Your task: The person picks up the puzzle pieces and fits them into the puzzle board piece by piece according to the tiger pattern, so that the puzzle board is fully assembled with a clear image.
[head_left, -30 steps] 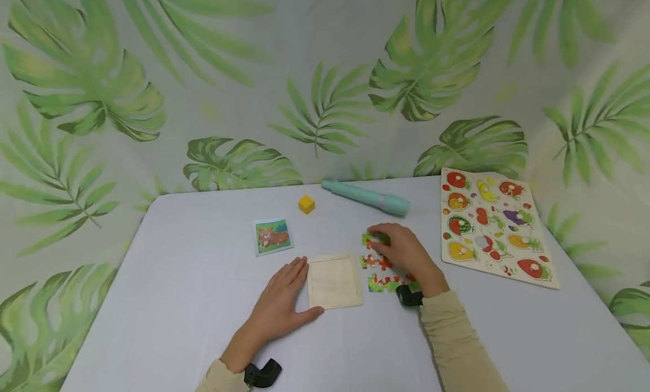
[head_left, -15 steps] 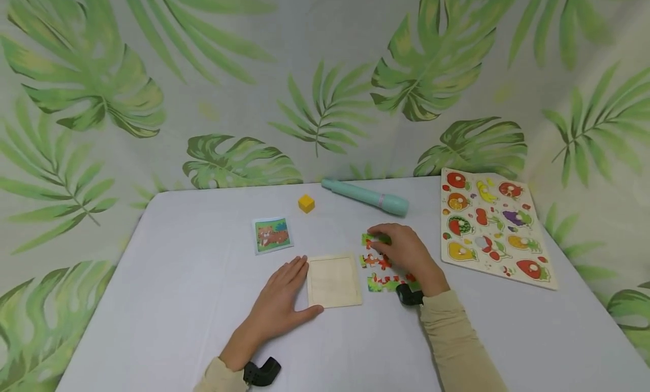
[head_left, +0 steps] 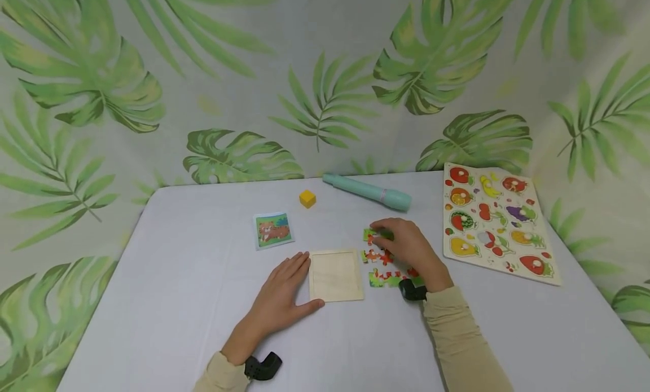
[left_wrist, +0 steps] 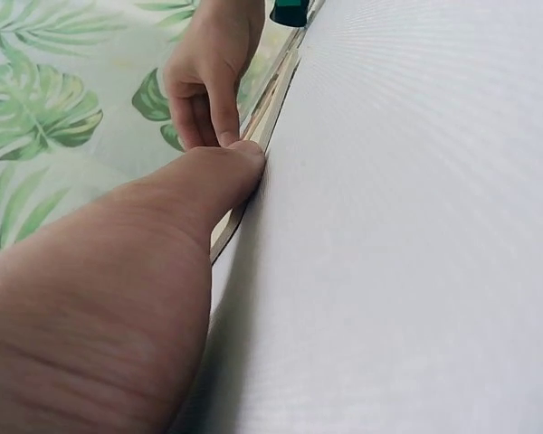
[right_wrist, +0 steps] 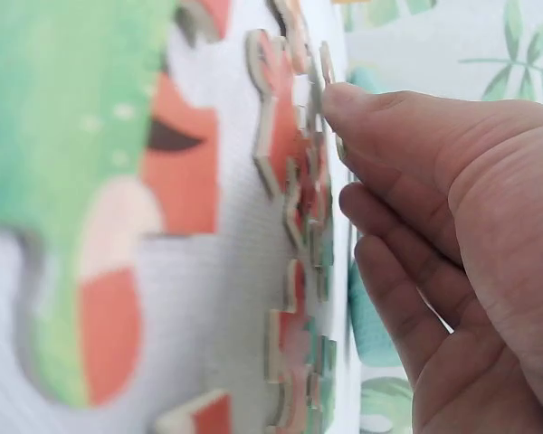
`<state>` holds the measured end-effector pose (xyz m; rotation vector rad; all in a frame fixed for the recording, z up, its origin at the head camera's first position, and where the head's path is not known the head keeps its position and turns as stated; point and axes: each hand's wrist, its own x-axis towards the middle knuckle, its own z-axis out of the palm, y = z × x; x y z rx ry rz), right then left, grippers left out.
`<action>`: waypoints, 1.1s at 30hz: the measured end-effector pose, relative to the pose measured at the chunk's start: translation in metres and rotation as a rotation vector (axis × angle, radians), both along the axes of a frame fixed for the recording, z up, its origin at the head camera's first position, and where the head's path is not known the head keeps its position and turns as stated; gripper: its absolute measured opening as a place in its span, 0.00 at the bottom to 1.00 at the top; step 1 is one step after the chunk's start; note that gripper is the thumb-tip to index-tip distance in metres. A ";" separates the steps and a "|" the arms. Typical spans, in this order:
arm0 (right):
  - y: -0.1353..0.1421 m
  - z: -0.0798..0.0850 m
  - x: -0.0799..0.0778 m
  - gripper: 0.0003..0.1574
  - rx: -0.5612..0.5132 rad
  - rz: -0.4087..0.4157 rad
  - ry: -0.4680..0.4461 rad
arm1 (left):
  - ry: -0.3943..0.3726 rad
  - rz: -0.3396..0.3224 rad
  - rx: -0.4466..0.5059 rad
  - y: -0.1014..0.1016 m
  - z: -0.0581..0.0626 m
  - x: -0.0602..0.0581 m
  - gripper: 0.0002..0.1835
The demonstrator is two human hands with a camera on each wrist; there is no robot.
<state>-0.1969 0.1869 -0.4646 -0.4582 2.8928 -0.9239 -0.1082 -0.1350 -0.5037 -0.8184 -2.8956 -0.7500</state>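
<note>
My left hand (head_left: 281,295) rests with extended fingers along the left edge of a square wooden puzzle tray (head_left: 345,297), its thumb on the lower edge. In the left wrist view the thumb (left_wrist: 240,163) lies against the tray's thin side. Beside the tray, on the right, jigsaw pieces (head_left: 376,279) in green and orange-red lie loosely in rows. Over their upper part is my right hand (head_left: 408,248), fingers bent. The right wrist view shows its thumb and forefinger pinching a thin puzzle piece (right_wrist: 327,61) raised on edge. The hand partly hides the pieces under it in the head view.
A small picture card of a brown animal (head_left: 274,232) lies back left, near a yellow cube (head_left: 307,198). A teal tube with a thicker end (head_left: 365,191) lies at the back edge. On the right is a fruit peg board (head_left: 482,234).
The head view has shifted slightly. Both hands keep practically the same places by the tray and the pieces.
</note>
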 end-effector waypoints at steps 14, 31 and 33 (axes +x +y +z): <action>0.000 0.008 0.001 0.25 -0.046 0.034 0.041 | -0.012 0.010 -0.002 -0.001 0.001 0.000 0.52; -0.013 0.017 0.010 0.23 -0.118 0.095 0.080 | 0.041 -0.003 0.000 -0.002 0.000 0.000 0.49; -0.015 0.018 0.011 0.23 -0.120 0.105 0.092 | 0.035 -0.006 -0.005 -0.002 0.000 0.000 0.49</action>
